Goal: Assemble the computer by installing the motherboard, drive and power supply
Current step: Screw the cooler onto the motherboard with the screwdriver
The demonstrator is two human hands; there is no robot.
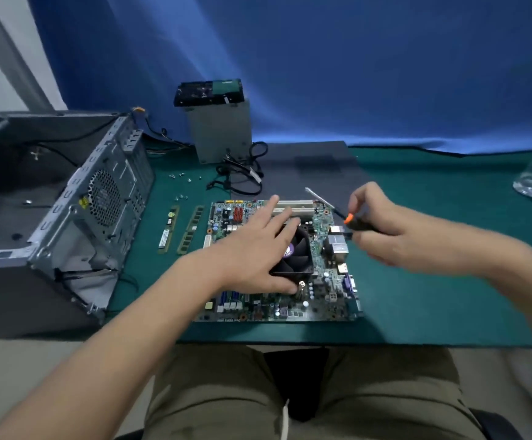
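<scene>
The green table (417, 296) carries everything. The computer case (67, 201) lies open at the left with no board inside it. At the back stands the power supply (220, 131) with the drive (209, 92) on top, so neither is installed.

The motherboard (322, 300) lies flat on the table in front of the person. It is a green board crowded with slots, ports and a black cooler fan (296, 249).

The left hand (252, 249) rests on the fan, its grip spread flat. The right hand (385, 236) pinches a screwdriver (353, 222) by its orange-tipped handle, just above the board's right edge.

This looks like cooler work before the board goes in. The next move probably calls for the tip to be seated squarely on a cooler screw.

Memory sticks (169, 227) and loose screws (180, 185) lie between the board and the case.
</scene>
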